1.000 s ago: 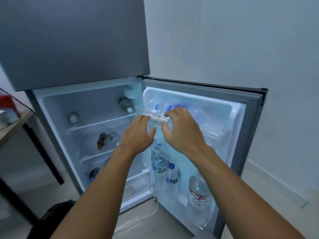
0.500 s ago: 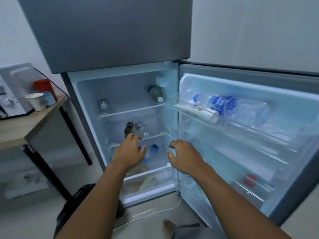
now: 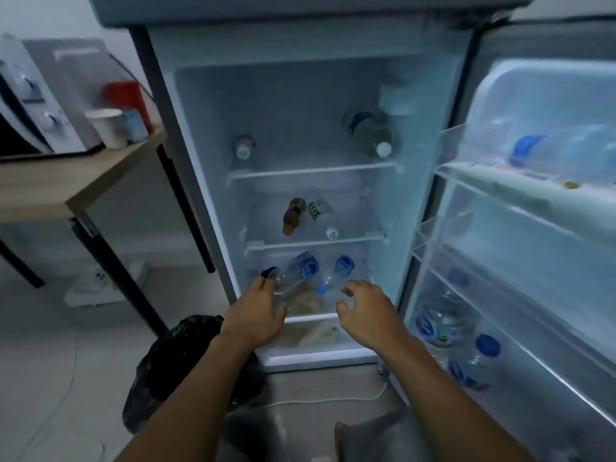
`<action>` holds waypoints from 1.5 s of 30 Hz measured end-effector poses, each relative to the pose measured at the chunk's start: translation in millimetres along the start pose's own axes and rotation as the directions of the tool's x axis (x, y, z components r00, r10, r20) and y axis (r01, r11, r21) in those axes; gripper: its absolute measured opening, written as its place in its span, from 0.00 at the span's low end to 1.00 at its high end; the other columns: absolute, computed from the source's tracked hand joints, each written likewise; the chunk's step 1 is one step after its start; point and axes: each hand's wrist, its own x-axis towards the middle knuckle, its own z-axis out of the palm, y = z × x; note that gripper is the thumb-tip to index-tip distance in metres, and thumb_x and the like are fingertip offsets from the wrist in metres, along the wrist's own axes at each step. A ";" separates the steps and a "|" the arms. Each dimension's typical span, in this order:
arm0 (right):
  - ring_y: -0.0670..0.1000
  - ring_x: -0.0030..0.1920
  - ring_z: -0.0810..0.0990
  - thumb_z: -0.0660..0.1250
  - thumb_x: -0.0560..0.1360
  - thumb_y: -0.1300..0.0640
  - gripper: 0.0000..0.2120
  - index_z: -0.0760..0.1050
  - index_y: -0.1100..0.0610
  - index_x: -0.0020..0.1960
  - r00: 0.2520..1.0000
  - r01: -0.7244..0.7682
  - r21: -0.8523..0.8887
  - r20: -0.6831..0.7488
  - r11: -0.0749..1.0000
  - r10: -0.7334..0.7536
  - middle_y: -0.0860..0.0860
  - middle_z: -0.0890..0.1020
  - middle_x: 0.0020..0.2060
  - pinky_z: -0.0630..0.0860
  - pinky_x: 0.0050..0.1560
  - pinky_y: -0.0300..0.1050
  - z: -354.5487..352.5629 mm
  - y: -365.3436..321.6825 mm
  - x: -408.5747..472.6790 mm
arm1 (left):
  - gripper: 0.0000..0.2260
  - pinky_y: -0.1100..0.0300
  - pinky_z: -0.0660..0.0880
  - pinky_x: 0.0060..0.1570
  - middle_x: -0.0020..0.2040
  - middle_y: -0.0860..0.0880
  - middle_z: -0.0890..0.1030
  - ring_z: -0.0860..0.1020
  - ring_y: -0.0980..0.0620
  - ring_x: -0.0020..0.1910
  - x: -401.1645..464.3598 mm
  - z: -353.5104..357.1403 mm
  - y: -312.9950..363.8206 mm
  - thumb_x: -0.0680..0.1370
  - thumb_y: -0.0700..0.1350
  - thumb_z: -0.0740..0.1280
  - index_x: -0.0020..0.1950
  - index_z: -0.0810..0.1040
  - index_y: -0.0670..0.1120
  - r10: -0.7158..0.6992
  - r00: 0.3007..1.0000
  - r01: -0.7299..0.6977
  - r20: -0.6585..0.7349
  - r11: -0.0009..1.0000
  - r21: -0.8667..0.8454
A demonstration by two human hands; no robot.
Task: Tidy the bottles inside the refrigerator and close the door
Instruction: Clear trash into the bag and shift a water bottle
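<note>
From the head camera, the refrigerator stands with its door swung wide to the right, which leaves every shelf within reach. Both hands are low, at the bottom shelf, where two clear water bottles lie on their sides with necks pointing outward. The left hand has its fingers curled over the neck end of the left bottle; it looks to be touching it, though whether the grasp has closed is hard to tell. The right hand is spread open, fingers apart, just beside the blue-capped bottle without holding it, probably poised to take it so both can be stood up or lined together. Higher up, a brown bottle and a clear one lie on the middle shelf, and a large bottle lies on the top shelf well apart from a small upright one. The door racks hold a lying bottle above and several standing ones below. The scattered bottles suggest tidying is far from done.
</note>
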 end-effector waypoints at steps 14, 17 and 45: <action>0.53 0.53 0.80 0.66 0.76 0.48 0.15 0.77 0.54 0.59 0.979 -0.107 0.137 0.189 0.985 0.080 0.52 0.81 0.56 0.78 0.55 0.48 143.7 50.0 113.5 | 0.23 0.43 0.75 0.57 0.68 0.44 0.64 0.69 0.41 0.65 122.3 124.4 -58.3 0.76 0.49 0.67 0.68 0.64 0.45 -0.128 0.991 0.133 0.041 0.973 -0.191; 0.55 0.55 0.80 0.65 0.76 0.49 0.17 0.76 0.54 0.63 0.968 -0.089 0.102 0.244 0.991 0.062 0.53 0.80 0.58 0.77 0.56 0.47 165.2 54.9 139.7 | 0.30 0.43 0.70 0.64 0.74 0.43 0.57 0.63 0.40 0.72 148.9 136.5 -65.6 0.77 0.48 0.67 0.75 0.58 0.45 -0.161 0.982 0.176 0.099 0.970 -0.169; 0.54 0.49 0.81 0.60 0.77 0.51 0.17 0.70 0.56 0.64 0.980 0.111 -0.276 0.192 0.955 -0.058 0.53 0.79 0.55 0.76 0.49 0.44 242.5 79.1 164.8 | 0.30 0.44 0.47 0.76 0.81 0.48 0.46 0.45 0.43 0.79 227.6 173.8 -104.0 0.81 0.60 0.51 0.79 0.47 0.52 -0.172 0.933 0.237 0.316 0.955 -0.179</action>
